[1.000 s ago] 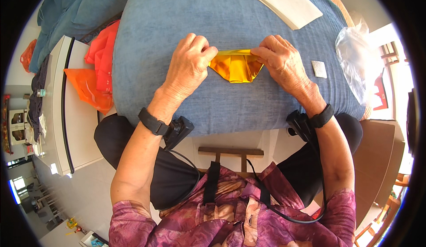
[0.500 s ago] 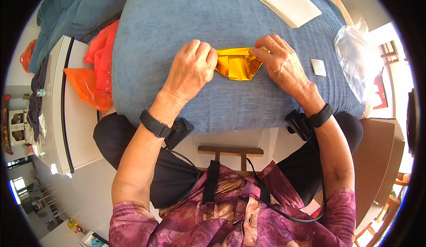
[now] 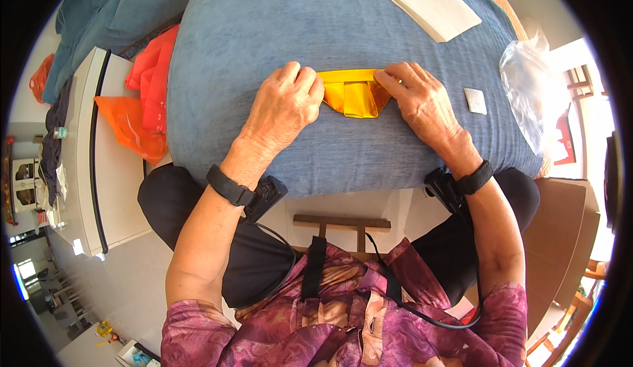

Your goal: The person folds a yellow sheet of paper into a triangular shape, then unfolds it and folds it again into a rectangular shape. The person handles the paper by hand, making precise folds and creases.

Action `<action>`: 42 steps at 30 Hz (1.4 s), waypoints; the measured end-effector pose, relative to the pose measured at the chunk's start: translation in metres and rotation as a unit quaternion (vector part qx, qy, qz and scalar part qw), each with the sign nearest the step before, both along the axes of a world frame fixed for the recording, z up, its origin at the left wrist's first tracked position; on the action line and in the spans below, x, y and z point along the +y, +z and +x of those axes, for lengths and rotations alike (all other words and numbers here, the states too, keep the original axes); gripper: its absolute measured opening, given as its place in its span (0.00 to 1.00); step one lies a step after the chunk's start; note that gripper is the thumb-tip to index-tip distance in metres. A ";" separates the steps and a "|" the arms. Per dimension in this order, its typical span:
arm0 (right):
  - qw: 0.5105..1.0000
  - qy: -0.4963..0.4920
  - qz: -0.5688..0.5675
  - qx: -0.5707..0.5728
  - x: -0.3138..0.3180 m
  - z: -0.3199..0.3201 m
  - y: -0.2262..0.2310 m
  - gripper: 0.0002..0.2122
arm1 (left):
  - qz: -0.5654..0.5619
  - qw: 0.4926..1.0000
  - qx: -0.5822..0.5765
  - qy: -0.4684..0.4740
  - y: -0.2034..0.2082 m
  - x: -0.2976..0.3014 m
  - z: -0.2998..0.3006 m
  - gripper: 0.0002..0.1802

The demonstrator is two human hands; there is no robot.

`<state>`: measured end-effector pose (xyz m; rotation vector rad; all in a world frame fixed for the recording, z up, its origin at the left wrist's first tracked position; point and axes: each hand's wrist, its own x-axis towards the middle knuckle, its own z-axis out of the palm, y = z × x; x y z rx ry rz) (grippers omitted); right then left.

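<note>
A shiny gold piece of folded paper point(image 3: 357, 98) stretches between my two hands, just above or on the blue cloth point(image 3: 264, 30). It has a straight folded band along its far edge and a rounded, creased part toward me. My left hand point(image 3: 285, 101) is closed on its left end, fingertips curled under and partly hidden. At the right end my right hand point(image 3: 422, 101) pinches the band between thumb and fingers.
Long cream sheets point(image 3: 422, 4) lie at the far right of the cloth. A small whitish square packet point(image 3: 475, 101) and a clear plastic bag point(image 3: 524, 90) are right of my hand. Red and orange bags point(image 3: 135, 126) hang at the left, beside a white cabinet point(image 3: 119, 202).
The far edge of the gold paper now shows a flatter, straighter band. My right hand has shifted slightly right and down, its fingers lying more along the edge. The left hand has barely moved.
</note>
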<state>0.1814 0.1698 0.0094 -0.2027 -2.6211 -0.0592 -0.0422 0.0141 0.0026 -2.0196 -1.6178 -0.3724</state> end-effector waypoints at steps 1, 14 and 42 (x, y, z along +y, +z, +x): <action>1.000 -0.007 -0.004 -0.002 -0.001 0.001 0.000 0.14 | 0.001 1.000 0.001 0.000 0.000 0.000 0.000 0.11; 0.999 -0.050 -0.017 0.000 0.012 0.004 0.003 0.10 | -0.003 0.999 0.044 0.017 -0.002 0.001 0.002 0.04; 0.996 -0.073 0.048 -0.020 0.025 -0.005 -0.006 0.04 | -0.002 0.999 0.047 0.023 -0.004 0.001 0.003 0.05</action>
